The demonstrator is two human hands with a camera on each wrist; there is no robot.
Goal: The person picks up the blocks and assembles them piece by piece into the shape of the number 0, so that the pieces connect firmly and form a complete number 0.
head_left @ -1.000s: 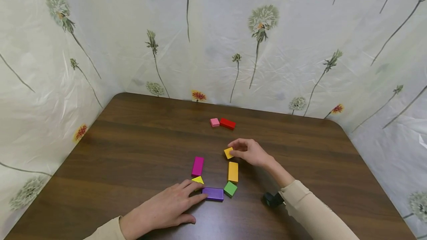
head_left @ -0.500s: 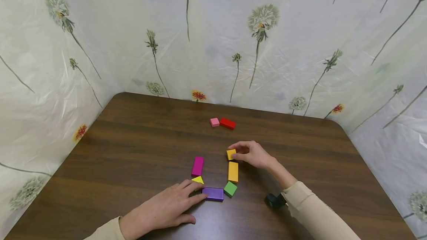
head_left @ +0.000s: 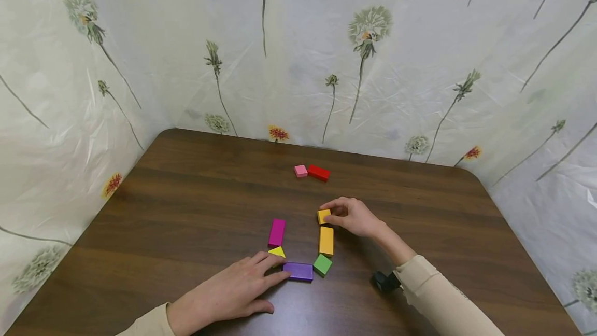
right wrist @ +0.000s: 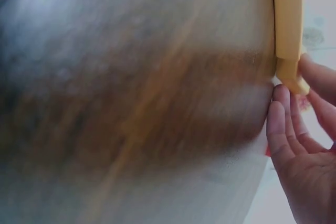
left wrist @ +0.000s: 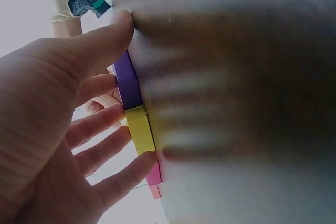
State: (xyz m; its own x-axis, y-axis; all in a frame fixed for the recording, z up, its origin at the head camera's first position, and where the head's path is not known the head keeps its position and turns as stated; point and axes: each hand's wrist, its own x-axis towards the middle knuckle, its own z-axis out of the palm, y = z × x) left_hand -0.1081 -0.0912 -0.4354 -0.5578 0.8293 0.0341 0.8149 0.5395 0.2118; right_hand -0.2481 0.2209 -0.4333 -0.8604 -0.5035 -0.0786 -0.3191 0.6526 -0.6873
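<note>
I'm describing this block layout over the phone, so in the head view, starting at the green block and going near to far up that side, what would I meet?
Green block, long orange block, small orange block pinched by the right hand, red block.

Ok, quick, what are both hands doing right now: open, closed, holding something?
Left hand: open, touching the yellow triangular block and purple rectangular block.
Right hand: closed, pinching the small yellow-orange square block.

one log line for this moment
right hand: pinches small orange block | left hand: touches purple block | red block: beside pink block
</note>
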